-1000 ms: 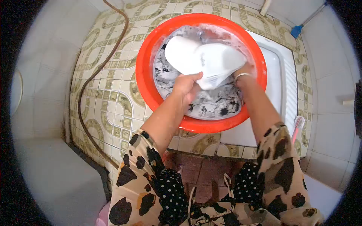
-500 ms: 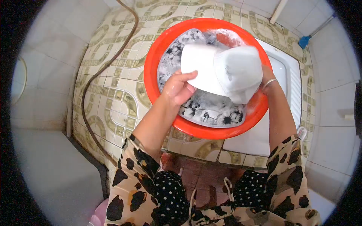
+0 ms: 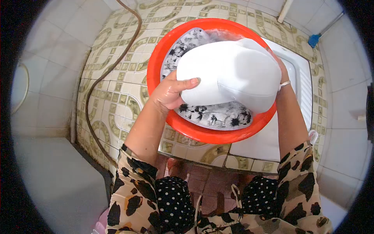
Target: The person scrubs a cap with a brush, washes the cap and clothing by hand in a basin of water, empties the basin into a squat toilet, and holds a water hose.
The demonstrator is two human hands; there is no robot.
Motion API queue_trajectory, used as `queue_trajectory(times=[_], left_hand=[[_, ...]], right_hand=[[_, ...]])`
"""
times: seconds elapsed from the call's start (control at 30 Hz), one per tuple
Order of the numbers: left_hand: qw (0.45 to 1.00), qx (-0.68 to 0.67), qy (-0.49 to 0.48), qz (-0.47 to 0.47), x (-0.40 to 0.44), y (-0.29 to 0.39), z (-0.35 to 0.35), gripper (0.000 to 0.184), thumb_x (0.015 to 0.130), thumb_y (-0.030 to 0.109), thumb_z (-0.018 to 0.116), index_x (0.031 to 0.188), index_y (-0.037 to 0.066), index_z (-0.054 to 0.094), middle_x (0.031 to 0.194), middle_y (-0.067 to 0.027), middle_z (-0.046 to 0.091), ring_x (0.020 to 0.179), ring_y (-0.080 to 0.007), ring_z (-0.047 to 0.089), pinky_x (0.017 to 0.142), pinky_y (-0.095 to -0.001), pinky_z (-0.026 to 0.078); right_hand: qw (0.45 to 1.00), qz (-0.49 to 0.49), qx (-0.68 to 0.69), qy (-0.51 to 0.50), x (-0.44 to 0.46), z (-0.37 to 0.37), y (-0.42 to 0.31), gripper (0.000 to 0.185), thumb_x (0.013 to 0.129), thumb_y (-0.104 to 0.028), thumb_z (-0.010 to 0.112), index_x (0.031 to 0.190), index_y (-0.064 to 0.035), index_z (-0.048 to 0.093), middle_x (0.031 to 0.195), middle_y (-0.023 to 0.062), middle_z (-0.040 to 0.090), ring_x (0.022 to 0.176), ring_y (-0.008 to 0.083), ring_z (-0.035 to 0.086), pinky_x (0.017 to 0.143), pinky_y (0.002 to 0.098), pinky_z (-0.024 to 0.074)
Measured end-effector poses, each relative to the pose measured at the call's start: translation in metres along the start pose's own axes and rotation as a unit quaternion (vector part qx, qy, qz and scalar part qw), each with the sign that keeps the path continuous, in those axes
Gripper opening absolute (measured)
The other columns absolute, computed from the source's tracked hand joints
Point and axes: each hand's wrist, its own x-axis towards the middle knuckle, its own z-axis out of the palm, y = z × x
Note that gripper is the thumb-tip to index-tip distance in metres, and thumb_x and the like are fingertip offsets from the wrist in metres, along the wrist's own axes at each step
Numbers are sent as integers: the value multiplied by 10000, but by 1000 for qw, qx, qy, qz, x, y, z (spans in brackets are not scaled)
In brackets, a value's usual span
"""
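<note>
A white cap (image 3: 249,74) is held above a red basin (image 3: 202,134), its brim pointing left. My left hand (image 3: 171,91) grips the brim, thumb on top and the other fingers underneath. At the far right side of the crown is my right hand (image 3: 283,70), mostly hidden behind the cap; its fingers appear to be inside or behind it. Below the cap, in the basin, lies a grey-white board or mat with black flower prints (image 3: 218,117), partly covered by the cap. Suds and water (image 3: 222,36) show at the basin's back.
A white squat toilet (image 3: 302,74) lies under and right of the basin. A brown hose (image 3: 89,113) runs along the patterned tile floor at left. A blue-headed brush (image 3: 314,40) leans at the right wall. A grey block (image 3: 58,175) stands at lower left.
The cap has come closer and looks larger, its crown spread fuller and smoother. My left hand has moved slightly left and down with the brim.
</note>
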Motion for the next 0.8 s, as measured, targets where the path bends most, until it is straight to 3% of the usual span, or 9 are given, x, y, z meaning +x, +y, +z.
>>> queue_trajectory(times=[0.1, 0.23, 0.43, 0.5, 0.63, 0.7, 0.73, 0.77, 0.8], left_hand=[[1000, -20, 6, 11, -2, 4, -1, 520, 700, 86, 642, 1158, -6, 414, 1072, -120, 519, 982, -224, 507, 844, -367, 412], [999, -27, -6, 33, -1, -1, -4, 523, 680, 55, 648, 1149, -5, 424, 1066, -116, 522, 983, -228, 507, 843, -369, 412], [997, -57, 10, 44, 0, 1, -7, 531, 652, -9, 638, 1139, -1, 428, 1060, -114, 522, 976, -231, 511, 847, -370, 414], [997, -59, 15, 48, 0, 1, -9, 529, 651, -20, 633, 1138, -1, 428, 1059, -115, 522, 976, -232, 511, 848, -372, 416], [996, -70, 32, 53, 3, -3, -11, 520, 653, -37, 621, 1135, 1, 430, 1058, -118, 523, 972, -235, 516, 847, -378, 421], [995, -74, 44, 52, 4, -4, -9, 521, 651, -43, 616, 1136, 3, 430, 1058, -119, 524, 969, -235, 518, 848, -381, 421], [994, -78, 56, 52, 5, -5, -8, 521, 650, -49, 610, 1136, 5, 430, 1058, -119, 524, 965, -235, 520, 848, -383, 421], [994, -78, 56, 52, 6, -7, -6, 521, 650, -49, 610, 1136, 5, 430, 1058, -119, 524, 965, -235, 520, 848, -383, 421], [994, -75, 59, 52, 8, -10, -4, 509, 650, -54, 601, 1128, 7, 437, 1056, -116, 525, 957, -232, 524, 843, -381, 424]], right_hand=[[1000, 17, 0, -11, 21, -41, 19, 375, 832, -244, 480, 1096, 22, 488, 1056, 101, 537, 930, 144, 530, 794, 252, 429], [998, 46, -6, -39, 16, -44, 12, 358, 828, -245, 486, 1070, 18, 503, 1019, 98, 555, 927, 149, 531, 785, 248, 430], [999, 21, -27, 40, -3, 5, -11, 374, 824, -290, 479, 1036, 15, 518, 983, 108, 565, 918, 176, 526, 792, 292, 419], [995, -93, -3, 21, -11, 21, -17, 386, 820, -317, 478, 1031, 3, 523, 980, 104, 565, 908, 177, 524, 796, 293, 404], [991, -130, -22, 14, -14, 33, -31, 353, 820, -287, 478, 1032, -10, 526, 994, 102, 562, 930, 171, 517, 801, 296, 396], [960, -222, -167, 35, -14, 43, -32, 309, 814, -232, 472, 1030, -19, 528, 994, 113, 565, 949, 201, 514, 822, 332, 387], [960, -222, -167, 36, -17, 50, -33, 309, 814, -232, 472, 1030, -19, 528, 994, 113, 565, 949, 201, 514, 822, 332, 387], [855, -362, -365, 62, -23, 60, -33, 305, 801, -204, 472, 1036, -19, 527, 998, 125, 562, 960, 225, 511, 847, 346, 372], [691, -477, -537, 83, -28, 70, -30, 304, 789, -177, 471, 1042, -18, 526, 1003, 136, 560, 971, 250, 507, 872, 360, 357]])
